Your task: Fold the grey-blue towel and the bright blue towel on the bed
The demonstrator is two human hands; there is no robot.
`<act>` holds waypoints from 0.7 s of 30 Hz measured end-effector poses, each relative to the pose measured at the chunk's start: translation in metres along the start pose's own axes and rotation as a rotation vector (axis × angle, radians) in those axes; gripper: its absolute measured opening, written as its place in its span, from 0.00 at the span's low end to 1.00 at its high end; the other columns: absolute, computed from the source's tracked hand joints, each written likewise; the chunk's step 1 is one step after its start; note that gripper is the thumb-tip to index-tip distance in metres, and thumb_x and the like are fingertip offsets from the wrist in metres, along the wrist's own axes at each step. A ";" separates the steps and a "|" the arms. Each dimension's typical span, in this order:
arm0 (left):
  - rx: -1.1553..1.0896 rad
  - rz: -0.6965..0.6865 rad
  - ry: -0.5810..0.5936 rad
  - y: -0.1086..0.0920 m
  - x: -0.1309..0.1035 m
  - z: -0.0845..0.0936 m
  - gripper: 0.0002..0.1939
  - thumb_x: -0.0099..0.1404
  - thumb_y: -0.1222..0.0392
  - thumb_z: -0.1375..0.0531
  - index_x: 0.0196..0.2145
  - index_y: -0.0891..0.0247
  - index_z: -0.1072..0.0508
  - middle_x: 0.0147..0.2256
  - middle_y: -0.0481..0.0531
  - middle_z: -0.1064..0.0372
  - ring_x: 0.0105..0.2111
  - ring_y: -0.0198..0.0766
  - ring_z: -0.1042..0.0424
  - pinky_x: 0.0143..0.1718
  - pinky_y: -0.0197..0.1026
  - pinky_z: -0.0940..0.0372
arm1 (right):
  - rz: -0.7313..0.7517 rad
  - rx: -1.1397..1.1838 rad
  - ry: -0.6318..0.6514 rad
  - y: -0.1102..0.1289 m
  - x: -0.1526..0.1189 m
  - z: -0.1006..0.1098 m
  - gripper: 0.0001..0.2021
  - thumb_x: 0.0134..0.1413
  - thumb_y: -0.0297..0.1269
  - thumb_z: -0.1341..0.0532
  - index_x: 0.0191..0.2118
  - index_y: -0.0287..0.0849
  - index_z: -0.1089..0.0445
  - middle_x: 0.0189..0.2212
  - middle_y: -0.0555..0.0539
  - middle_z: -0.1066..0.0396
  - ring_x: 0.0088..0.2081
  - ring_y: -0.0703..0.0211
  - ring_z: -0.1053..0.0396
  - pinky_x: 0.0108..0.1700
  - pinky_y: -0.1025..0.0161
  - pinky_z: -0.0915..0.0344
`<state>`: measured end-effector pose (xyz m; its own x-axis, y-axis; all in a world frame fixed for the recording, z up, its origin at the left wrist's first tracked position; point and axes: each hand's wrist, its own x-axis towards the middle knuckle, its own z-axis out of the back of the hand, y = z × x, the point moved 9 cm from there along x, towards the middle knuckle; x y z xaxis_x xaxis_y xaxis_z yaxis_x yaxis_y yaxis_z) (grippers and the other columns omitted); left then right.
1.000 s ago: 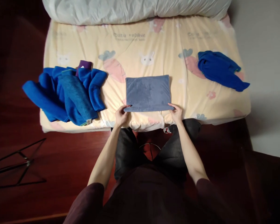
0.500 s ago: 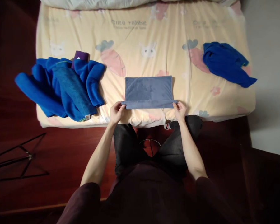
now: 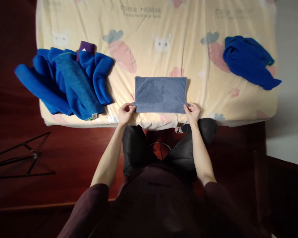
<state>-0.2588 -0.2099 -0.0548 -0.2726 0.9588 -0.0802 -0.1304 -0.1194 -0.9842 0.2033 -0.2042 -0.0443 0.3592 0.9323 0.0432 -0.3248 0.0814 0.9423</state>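
Observation:
A grey-blue cloth [image 3: 161, 91] lies as a rectangle near the front edge of the bed, with a strip along its near side folded over. My left hand [image 3: 126, 113] pinches the left end of that strip between thumb and fingers. At the right end, my right hand [image 3: 192, 112] pinches the other corner of the strip. The strip runs straight between both hands and rests low over the cloth.
Several blue cloths [image 3: 74, 82] lie overlapping at the bed's left, with a purple cloth [image 3: 87, 47] behind them. A crumpled blue cloth [image 3: 248, 61] sits on the right. Beneath is a patterned bed sheet [image 3: 149, 56]; a black metal stand [image 3: 34, 155] is on the floor.
The folded strip now lies flatter and wider over the cloth's near side, both hands still pinching its ends. The whole view has shifted slightly, with the bed higher in the picture.

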 end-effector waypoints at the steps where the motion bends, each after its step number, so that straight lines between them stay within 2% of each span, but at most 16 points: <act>1: -0.001 -0.004 0.010 0.000 0.000 0.000 0.26 0.54 0.39 0.26 0.39 0.61 0.23 0.27 0.47 0.32 0.28 0.34 0.32 0.35 0.39 0.34 | 0.004 -0.014 -0.009 0.000 -0.001 0.000 0.23 0.55 0.59 0.29 0.41 0.42 0.25 0.23 0.51 0.28 0.25 0.59 0.30 0.31 0.60 0.29; 6: 0.025 0.000 0.030 0.002 0.001 0.002 0.26 0.55 0.46 0.25 0.46 0.62 0.23 0.27 0.45 0.32 0.28 0.35 0.30 0.35 0.38 0.33 | 0.006 -0.046 -0.021 0.000 -0.001 0.000 0.20 0.56 0.55 0.29 0.40 0.41 0.25 0.21 0.53 0.31 0.23 0.61 0.32 0.29 0.60 0.31; 10: 0.029 -0.031 0.021 0.000 -0.002 -0.001 0.25 0.58 0.45 0.26 0.46 0.62 0.24 0.28 0.46 0.31 0.28 0.34 0.30 0.35 0.38 0.33 | 0.009 -0.061 -0.023 0.001 -0.003 -0.003 0.17 0.58 0.51 0.30 0.40 0.42 0.26 0.23 0.52 0.28 0.25 0.60 0.30 0.31 0.61 0.29; 15: 0.076 -0.124 -0.039 -0.005 -0.009 -0.004 0.23 0.60 0.45 0.26 0.45 0.63 0.22 0.33 0.50 0.27 0.30 0.34 0.28 0.36 0.38 0.32 | 0.034 -0.106 -0.054 0.005 -0.008 -0.005 0.12 0.59 0.42 0.30 0.43 0.41 0.25 0.28 0.49 0.27 0.30 0.60 0.29 0.37 0.60 0.25; 19: 0.148 -0.238 -0.075 -0.016 -0.012 -0.001 0.18 0.62 0.48 0.27 0.44 0.63 0.20 0.40 0.55 0.24 0.39 0.39 0.23 0.45 0.42 0.27 | 0.117 -0.181 -0.058 0.014 -0.009 -0.005 0.08 0.60 0.38 0.32 0.43 0.41 0.23 0.39 0.44 0.26 0.33 0.59 0.29 0.37 0.60 0.24; 21: 0.195 -0.313 -0.064 -0.023 -0.014 -0.002 0.14 0.64 0.50 0.28 0.41 0.61 0.19 0.45 0.58 0.23 0.48 0.44 0.22 0.53 0.46 0.27 | 0.215 -0.246 -0.060 0.024 -0.011 -0.005 0.06 0.62 0.36 0.33 0.42 0.41 0.22 0.43 0.41 0.25 0.38 0.56 0.26 0.42 0.57 0.22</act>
<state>-0.2501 -0.2202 -0.0314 -0.2485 0.9394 0.2363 -0.3946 0.1246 -0.9104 0.1878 -0.2107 -0.0241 0.3081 0.9156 0.2585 -0.5975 -0.0252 0.8014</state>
